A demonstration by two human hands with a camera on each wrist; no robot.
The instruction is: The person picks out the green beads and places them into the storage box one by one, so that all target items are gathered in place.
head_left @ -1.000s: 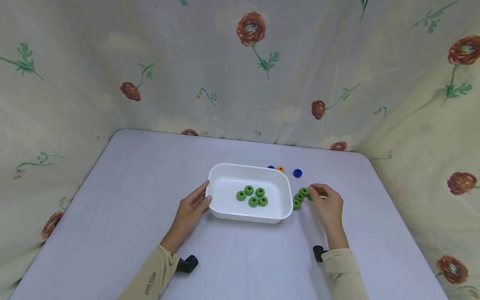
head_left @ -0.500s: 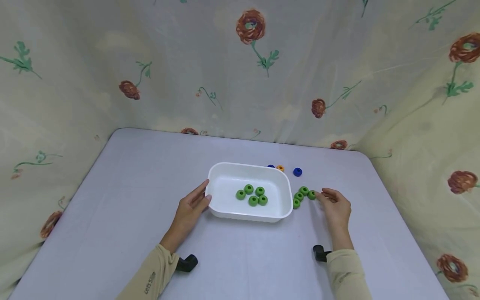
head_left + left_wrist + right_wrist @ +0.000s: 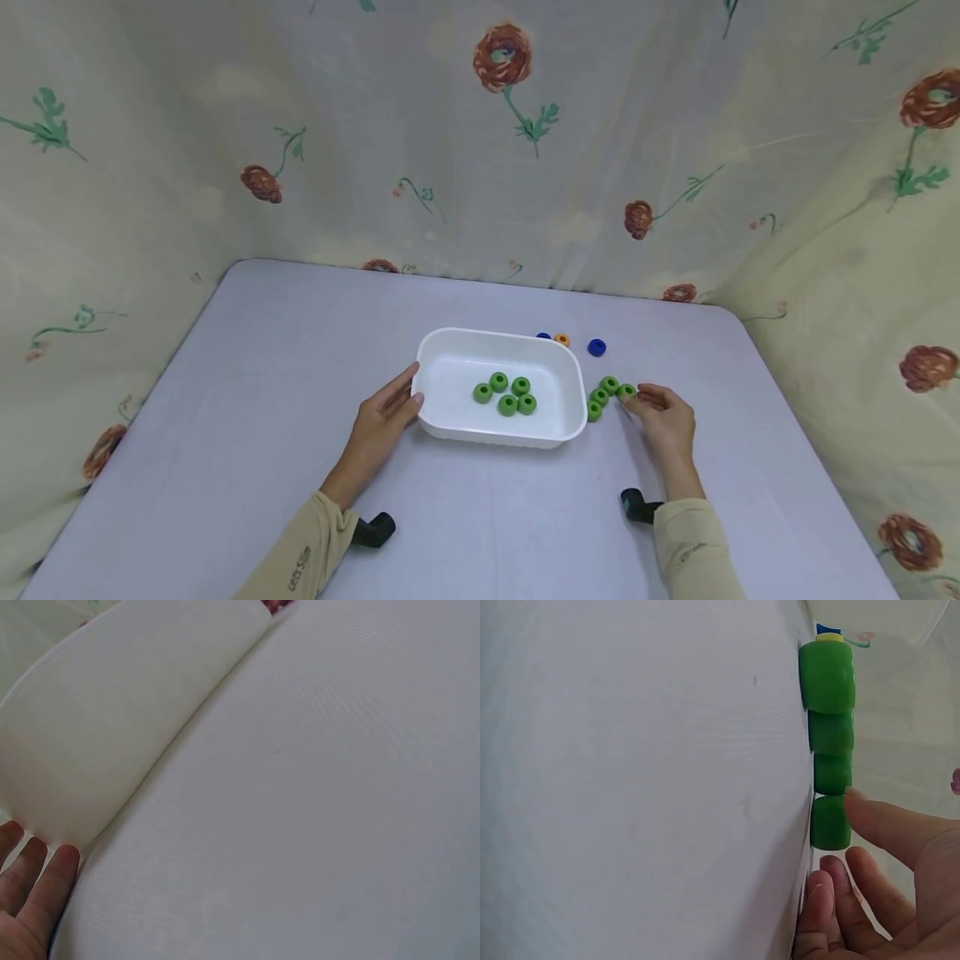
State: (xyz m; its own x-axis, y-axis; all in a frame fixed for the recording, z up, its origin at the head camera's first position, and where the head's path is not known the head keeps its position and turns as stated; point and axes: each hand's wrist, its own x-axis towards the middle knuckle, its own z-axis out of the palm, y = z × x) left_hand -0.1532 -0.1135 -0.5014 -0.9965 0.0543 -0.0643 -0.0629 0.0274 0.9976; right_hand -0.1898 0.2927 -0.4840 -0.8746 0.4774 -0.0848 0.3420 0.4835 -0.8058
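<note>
The white tray (image 3: 540,425) stands mid-table with several green beads (image 3: 507,406) in it, holes up. My left hand (image 3: 381,421) holds the tray's left end, thumb lapping over the rim; in the left wrist view, straight fingers (image 3: 60,877) lie against the outer wall. Right of the tray, several green beads (image 3: 599,397) stand in a bent row, touching or nearly so. My right hand (image 3: 667,425) is at the row's right end. In the right wrist view, its thumb touches the end green bead (image 3: 829,823), while the other fingertips, loosely bent, sit just short of it.
Behind the tray are an orange bead (image 3: 562,340) and a blue bead (image 3: 543,336) partly hidden by the rim. Another blue bead (image 3: 597,347) sits farther right. A flowered cloth (image 3: 450,150) hangs along the table's back and sides.
My right hand drew right, off the end green bead, then came slightly back left to touch it with the thumb. That bead now ends the row. The left hand and tray stayed put.
</note>
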